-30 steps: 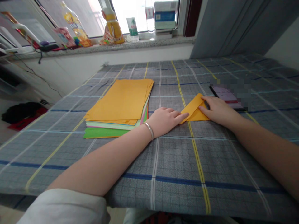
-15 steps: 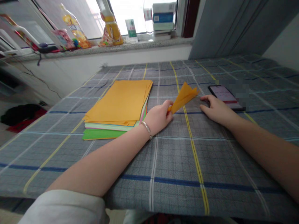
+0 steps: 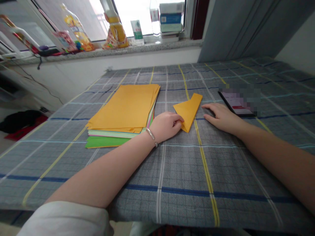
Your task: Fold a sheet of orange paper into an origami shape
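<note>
Right of the orange-topped rectangular paper stack (image 3: pixel 125 106), the left hand (image 3: pixel 165 126) pinches an angular folded orange paper (image 3: pixel 190 111), probably light, easily creased, best held by its edges, the right hand (image 3: pixel 223 118) grasping nothing.

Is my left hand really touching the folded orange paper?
Touching. The head view shows your left hand with its finger ends over the lower-left edge of the folded orange paper, no gap showing between them.
</note>
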Motion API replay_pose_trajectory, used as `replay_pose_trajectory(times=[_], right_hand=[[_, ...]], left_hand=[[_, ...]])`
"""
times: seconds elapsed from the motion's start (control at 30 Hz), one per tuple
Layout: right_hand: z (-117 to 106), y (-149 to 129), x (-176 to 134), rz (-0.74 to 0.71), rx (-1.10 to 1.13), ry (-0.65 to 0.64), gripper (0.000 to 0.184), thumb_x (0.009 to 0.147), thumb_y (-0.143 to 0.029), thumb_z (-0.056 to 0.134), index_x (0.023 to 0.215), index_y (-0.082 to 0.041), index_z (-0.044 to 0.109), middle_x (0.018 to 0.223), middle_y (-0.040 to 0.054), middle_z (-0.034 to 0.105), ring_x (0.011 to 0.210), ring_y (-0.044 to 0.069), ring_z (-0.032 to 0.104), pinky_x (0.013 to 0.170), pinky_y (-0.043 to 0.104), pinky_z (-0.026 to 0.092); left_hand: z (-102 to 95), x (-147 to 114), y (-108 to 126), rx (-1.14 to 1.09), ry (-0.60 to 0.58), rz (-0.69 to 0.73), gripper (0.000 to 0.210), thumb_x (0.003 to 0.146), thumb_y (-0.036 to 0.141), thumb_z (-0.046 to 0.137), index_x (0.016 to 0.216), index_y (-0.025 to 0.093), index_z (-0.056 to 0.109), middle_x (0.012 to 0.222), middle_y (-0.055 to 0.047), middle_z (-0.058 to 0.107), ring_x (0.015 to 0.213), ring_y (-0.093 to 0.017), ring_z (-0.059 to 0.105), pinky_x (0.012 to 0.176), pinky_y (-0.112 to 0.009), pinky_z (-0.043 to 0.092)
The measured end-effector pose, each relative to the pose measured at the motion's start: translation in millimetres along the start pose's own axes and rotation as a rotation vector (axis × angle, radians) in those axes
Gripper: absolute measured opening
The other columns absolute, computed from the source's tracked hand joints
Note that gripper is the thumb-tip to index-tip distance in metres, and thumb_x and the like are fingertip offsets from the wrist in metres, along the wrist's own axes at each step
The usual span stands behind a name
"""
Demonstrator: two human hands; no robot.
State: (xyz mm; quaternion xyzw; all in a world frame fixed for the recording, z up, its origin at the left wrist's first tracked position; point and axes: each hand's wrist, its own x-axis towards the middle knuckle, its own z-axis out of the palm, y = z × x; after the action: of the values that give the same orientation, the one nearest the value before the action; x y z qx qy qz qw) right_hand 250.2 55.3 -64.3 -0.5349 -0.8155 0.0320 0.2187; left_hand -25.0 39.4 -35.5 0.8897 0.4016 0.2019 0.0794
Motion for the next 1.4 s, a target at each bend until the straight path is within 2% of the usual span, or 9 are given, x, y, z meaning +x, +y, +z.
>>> replay_pose_trajectory(times=[0.2,0.37,0.57,0.8,0.97,1.13,1.2,1.3,1.4], right_hand=[[-1,-10,-1,-0.054,0.097,-0.093,0.059,0.093,-0.043,0.05,0.144,-0.014,0.052,0.147,0.0175,0.058,0.135,0.033,0.053,0.115,0.055,0.04],[0,-11,-3,-0.081,0.124,-0.134,0.062,0.092,-0.044,0.053,0.149,-0.017,0.049,0.149,0.0163,0.055,0.137,0.036,0.051,0.115,0.059,0.04],[-5,-23,-6,-0.182,0.169,-0.142,0.072,0.091,-0.036,0.057,0.158,-0.021,0.035,0.152,0.0129,0.054,0.138,0.033,0.051,0.114,0.055,0.043],[-5,-33,-5,-0.24,0.092,-0.163,0.061,0.094,-0.032,0.052,0.154,-0.022,0.043,0.15,0.0111,0.057,0.132,0.031,0.057,0.11,0.053,0.046],[-5,-38,-5,-0.224,0.057,-0.162,0.056,0.098,-0.037,0.047,0.15,-0.017,0.05,0.141,0.0142,0.063,0.127,0.03,0.06,0.107,0.049,0.048],[-5,-46,-6,-0.216,0.042,-0.152,0.052,0.098,-0.035,0.044,0.146,-0.018,0.053,0.136,0.0145,0.067,0.122,0.03,0.063,0.105,0.05,0.048],[-7,-46,-5,-0.22,0.075,-0.14,0.046,0.096,-0.033,0.047,0.138,-0.02,0.06,0.131,0.0128,0.069,0.119,0.03,0.063,0.104,0.05,0.048],[-14,-44,-4,-0.258,0.176,-0.167,0.03,0.094,-0.034,0.047,0.107,-0.021,0.071,0.11,0.0109,0.074,0.106,0.027,0.065,0.097,0.045,0.049],[-25,-42,-5,-0.238,0.284,-0.279,0.03,0.094,-0.042,0.048,0.085,-0.022,0.068,0.088,0.0076,0.07,0.085,0.023,0.063,0.079,0.038,0.049]], left_hand=[[5.9,2,-6,0.043,-0.064,0.362,0.028,0.093,0.014,0.054,0.111,0.016,0.075,0.104,-0.008,0.076,0.097,-0.021,0.07,0.095,-0.037,0.055],[8.6,0,-2,0.021,-0.084,0.49,0.027,0.097,0.02,0.055,0.118,0.018,0.073,0.107,-0.007,0.075,0.099,-0.019,0.069,0.094,-0.034,0.055],[12.8,-1,2,0.013,-0.014,0.623,0.028,0.098,0.017,0.055,0.121,0.014,0.071,0.115,-0.01,0.074,0.112,-0.019,0.065,0.1,-0.033,0.053],[13.2,0,8,0.135,0.015,0.458,0.021,0.098,0.033,0.06,0.107,0.023,0.076,0.103,-0.005,0.074,0.101,-0.022,0.065,0.093,-0.037,0.053],[14.8,0,11,0.14,0.034,0.469,0.021,0.099,0.033,0.059,0.11,0.022,0.074,0.119,-0.006,0.07,0.112,-0.022,0.063,0.098,-0.038,0.051],[18.2,1,11,0.091,0.006,0.444,0.021,0.101,0.03,0.055,0.104,0.02,0.073,0.115,-0.007,0.072,0.11,-0.022,0.065,0.098,-0.04,0.052],[20.5,4,12,0.007,-0.008,0.402,0.017,0.099,0.026,0.056,0.098,0.018,0.072,0.108,-0.007,0.073,0.105,-0.02,0.067,0.096,-0.038,0.053],[23.4,7,12,-0.107,-0.019,0.326,0.011,0.095,0.021,0.06,0.09,0.017,0.069,0.102,-0.006,0.073,0.101,-0.019,0.067,0.094,-0.036,0.054],[24.4,8,12,-0.142,-0.031,0.262,0.009,0.093,0.019,0.061,0.087,0.017,0.068,0.101,-0.006,0.072,0.098,-0.019,0.066,0.092,-0.035,0.054]])
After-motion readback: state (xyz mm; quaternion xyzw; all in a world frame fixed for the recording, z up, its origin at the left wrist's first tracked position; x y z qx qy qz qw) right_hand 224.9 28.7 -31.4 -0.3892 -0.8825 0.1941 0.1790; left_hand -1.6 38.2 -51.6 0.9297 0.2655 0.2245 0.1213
